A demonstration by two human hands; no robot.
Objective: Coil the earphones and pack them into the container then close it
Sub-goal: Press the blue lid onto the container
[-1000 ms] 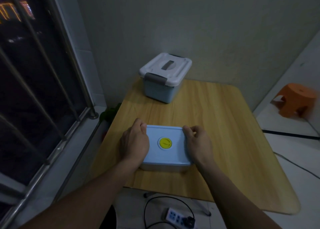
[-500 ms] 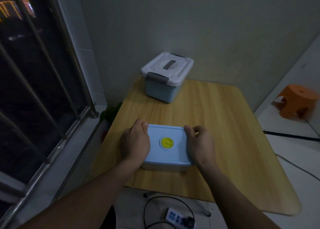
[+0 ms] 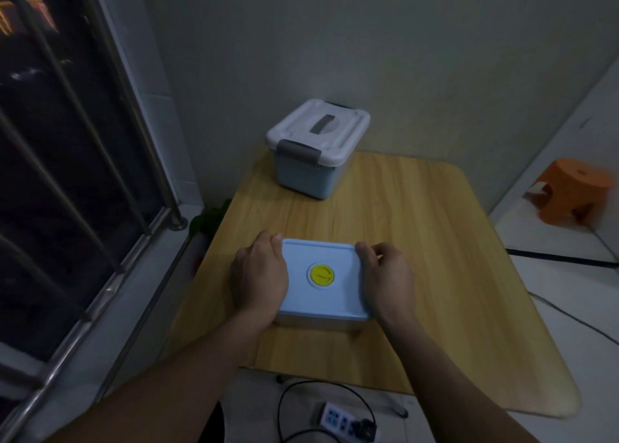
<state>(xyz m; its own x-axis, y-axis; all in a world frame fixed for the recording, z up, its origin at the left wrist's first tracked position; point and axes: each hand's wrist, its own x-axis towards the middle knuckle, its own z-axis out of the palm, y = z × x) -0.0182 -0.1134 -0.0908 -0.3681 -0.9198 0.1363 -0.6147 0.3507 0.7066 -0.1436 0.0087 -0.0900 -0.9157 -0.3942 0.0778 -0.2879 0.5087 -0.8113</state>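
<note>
A small rectangular container with a light blue lid (image 3: 321, 295) and a round yellow valve (image 3: 321, 274) in its middle sits on the wooden table (image 3: 435, 258), near the front edge. The lid lies flat on top of it. My left hand (image 3: 259, 276) is clasped over the container's left side and my right hand (image 3: 385, 280) over its right side, fingers curled on the lid's edges. No earphones are visible; the container's inside is hidden.
A larger blue storage box with a white latched lid and grey handle (image 3: 318, 147) stands at the table's back left by the wall. Window bars (image 3: 67, 141) run along the left. An orange stool (image 3: 572, 191) is at right; a power strip (image 3: 345, 422) and cables lie on the floor.
Both hands stay on the sides of the container. The view has shifted very slightly; nothing else has visibly moved.
</note>
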